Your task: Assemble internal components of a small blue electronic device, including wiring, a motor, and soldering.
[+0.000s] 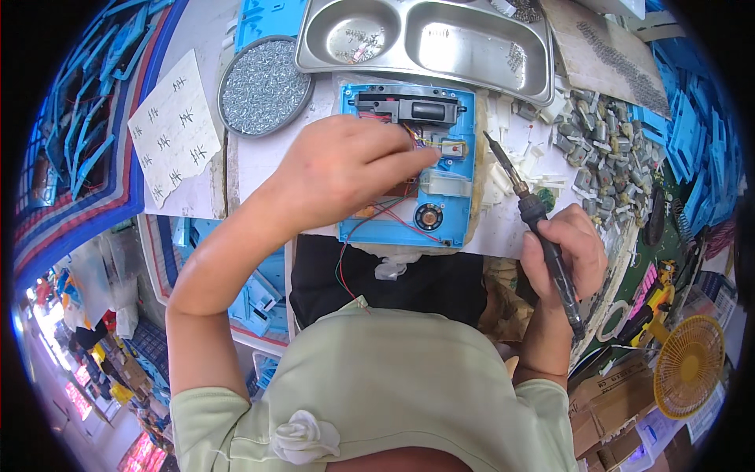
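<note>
While the left hand presses its fingertips onto the small part inside the blue plastic housing on the white bench, steadying it, the right hand grips a soldering iron, tip raised just beside the housing.

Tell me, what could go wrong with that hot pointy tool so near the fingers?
The right hand holds the soldering iron with its tip up beside the blue plastic housing. The left hand presses parts there, so fingers might get burned. The tip could also melt the red wires or the plastic.
</note>
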{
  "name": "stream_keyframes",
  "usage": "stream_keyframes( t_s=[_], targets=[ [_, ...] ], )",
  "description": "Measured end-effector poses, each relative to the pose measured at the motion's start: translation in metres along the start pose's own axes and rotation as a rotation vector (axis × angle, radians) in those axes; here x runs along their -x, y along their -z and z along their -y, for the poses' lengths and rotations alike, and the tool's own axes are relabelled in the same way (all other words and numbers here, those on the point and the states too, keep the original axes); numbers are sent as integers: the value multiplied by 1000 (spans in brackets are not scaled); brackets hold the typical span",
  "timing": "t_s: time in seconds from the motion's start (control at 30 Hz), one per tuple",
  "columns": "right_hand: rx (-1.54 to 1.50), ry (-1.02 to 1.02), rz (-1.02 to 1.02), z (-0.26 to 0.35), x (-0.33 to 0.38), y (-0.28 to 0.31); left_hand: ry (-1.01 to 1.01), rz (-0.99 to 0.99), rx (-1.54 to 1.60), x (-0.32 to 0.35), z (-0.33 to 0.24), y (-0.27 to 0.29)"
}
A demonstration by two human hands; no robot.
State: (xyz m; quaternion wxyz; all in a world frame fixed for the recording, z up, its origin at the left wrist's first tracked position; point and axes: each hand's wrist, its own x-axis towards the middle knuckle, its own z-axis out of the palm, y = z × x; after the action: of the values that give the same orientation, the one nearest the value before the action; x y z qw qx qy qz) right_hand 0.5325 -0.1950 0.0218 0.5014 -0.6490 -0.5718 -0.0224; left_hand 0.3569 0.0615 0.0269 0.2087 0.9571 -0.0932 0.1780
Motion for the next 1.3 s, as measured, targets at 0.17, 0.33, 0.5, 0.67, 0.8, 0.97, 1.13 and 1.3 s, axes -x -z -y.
stream_keyframes(
  t_s=[0.17,0.33,0.5,0.67,0.8,0.97,1.13,1.3],
  targets=[
    [19,-34,-19,10,-2,8,44,-1,154,-9,6,-2],
    [-153,-260,-261,14,-3,-24,486,-308,571,-12,-12,-13],
    [-116,-104,-24,12,-62,-71,773,-302,904,-13,-15,-25],
    [-107,-139,13,11,-72,-87,775,-274,916,-15,-15,-17],
    [-148,-134,-34,11,-71,-90,922,-292,1173,-12,-22,-12],
    [-174,-149,-84,11,-64,-89,962,-354,1199,-12,-26,-15],
    [-196,-141,-93,12,-60,-91,803,-266,929,-12,-26,-14],
    [-153,-134,-60,10,-58,-89,726,-285,794,-13,-28,-11]
  ],
)
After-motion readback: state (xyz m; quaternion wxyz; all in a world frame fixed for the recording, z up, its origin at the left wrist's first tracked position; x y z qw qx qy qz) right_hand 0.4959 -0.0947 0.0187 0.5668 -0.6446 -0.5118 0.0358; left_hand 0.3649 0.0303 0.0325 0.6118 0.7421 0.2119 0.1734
